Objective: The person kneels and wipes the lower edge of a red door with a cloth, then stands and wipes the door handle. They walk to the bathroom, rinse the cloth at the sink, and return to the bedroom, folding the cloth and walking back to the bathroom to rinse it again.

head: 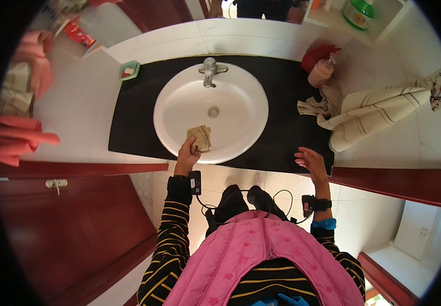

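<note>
My left hand [188, 153] grips a folded beige striped cloth [201, 138] over the near edge of the white oval washbasin [163, 114]. My right hand [311, 162] is over the right front of the black countertop [285, 126], holding nothing, its fingers loosely bent and apart from the thumb. A chrome faucet [209, 70] stands at the back of the basin, and no running water shows. The round drain [213, 111] lies in the middle of the bowl.
At the counter's right are a pink pump bottle [321, 72], a crumpled cloth [314, 107] and a hanging striped towel [377, 114]. A green soap dish [129, 70] sits at the back left. Cables [289, 195] hang from both wrist devices. A red-brown door [79, 229] is at left.
</note>
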`<state>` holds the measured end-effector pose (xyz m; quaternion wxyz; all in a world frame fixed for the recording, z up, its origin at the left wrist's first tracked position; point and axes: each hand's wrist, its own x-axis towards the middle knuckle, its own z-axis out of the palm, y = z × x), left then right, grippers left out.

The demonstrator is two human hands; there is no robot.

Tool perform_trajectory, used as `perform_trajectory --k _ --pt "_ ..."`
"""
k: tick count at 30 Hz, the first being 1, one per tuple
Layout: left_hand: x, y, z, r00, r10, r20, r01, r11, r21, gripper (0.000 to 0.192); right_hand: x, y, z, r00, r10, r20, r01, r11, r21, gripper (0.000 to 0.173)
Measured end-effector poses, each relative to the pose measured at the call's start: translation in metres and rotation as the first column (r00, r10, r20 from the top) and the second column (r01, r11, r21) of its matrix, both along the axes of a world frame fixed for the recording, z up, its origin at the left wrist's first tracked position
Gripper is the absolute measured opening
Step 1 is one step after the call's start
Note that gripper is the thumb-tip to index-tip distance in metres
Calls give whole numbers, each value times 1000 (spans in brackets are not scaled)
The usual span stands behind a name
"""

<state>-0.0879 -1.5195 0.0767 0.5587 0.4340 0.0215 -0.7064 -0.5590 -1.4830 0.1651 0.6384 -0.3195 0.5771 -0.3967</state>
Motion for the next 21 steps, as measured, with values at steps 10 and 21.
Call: perform_trajectory --k 10,21 --pt "-14 -104 -28 995 -24 99 12 993 118 27 -38 13 -6 967 -253 15 253 967 42 31" --pt "-43 -106 38 819 -570 72 572 797 -197 42 -22 28 -15 962 -238 135 243 970 -23 35"
